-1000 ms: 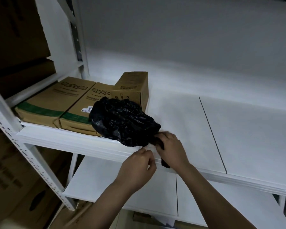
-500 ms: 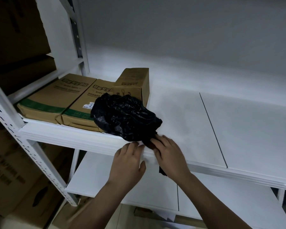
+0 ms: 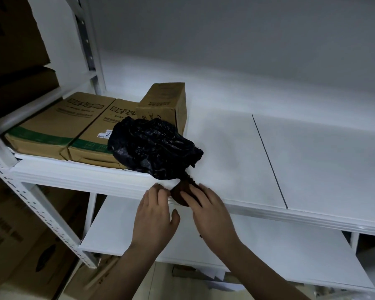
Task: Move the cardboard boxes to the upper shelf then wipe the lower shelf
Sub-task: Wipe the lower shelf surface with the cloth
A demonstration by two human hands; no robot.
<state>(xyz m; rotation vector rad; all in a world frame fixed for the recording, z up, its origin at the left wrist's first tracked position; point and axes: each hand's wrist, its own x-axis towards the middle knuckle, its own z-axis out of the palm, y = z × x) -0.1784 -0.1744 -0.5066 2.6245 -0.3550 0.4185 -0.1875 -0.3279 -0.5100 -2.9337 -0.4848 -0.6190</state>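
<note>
Three cardboard boxes stand at the left end of the white upper shelf [image 3: 236,148]: two flat ones with green bands [image 3: 59,124] [image 3: 97,137] and a small upright one [image 3: 165,100] behind them. A crumpled black plastic bag [image 3: 152,148] lies against their front, its twisted end reaching the shelf's front edge. My right hand [image 3: 210,213] lies over that dark end at the edge. My left hand [image 3: 154,215] rests beside it on the shelf's lip, fingers apart, holding nothing. The white lower shelf [image 3: 268,256] shows below my arms.
A white perforated post [image 3: 41,208] slants down at the left. Large brown cartons [image 3: 20,234] fill the neighbouring rack to the left. Loose papers and cardboard [image 3: 217,276] lie on the floor under the lower shelf. A grey wall closes the back.
My left hand went from pinched fingers to flat on the shelf's lip. My right hand stayed on the bag's end. The view tilted up slightly.
</note>
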